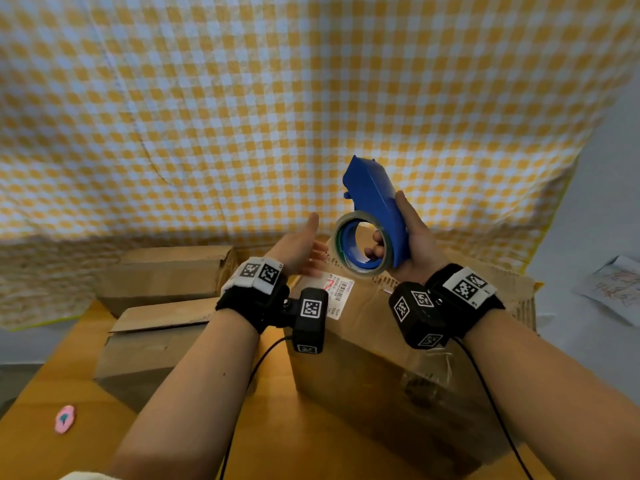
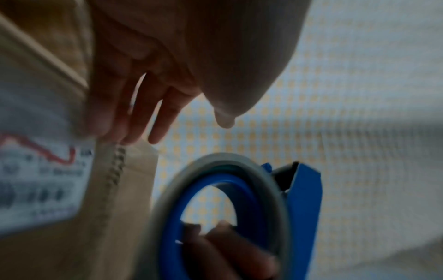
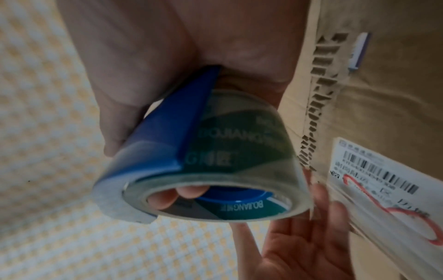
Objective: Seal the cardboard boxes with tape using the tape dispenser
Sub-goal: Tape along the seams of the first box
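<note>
My right hand [image 1: 403, 237] grips a blue tape dispenser [image 1: 375, 199] with a roll of clear tape [image 1: 360, 245] on it, fingers curled through the roll's core and thumb along the back. It is held up above the big cardboard box [image 1: 408, 344]. In the right wrist view the tape roll [image 3: 239, 151] fills the middle, with my fingertips [image 3: 189, 191] inside the core. My left hand [image 1: 304, 249] is open, palm toward the roll, just left of it and not touching. The left wrist view shows my straight fingers [image 2: 134, 106] above the tape roll [image 2: 215, 204].
Two smaller cardboard boxes [image 1: 166, 271] lie at the left of the wooden table [image 1: 41, 393]. A shipping label [image 1: 337, 292] is on the big box's top. A yellow checked cloth [image 1: 242, 98] hangs behind. A pink round sticker [image 1: 64, 419] lies near the table's left front.
</note>
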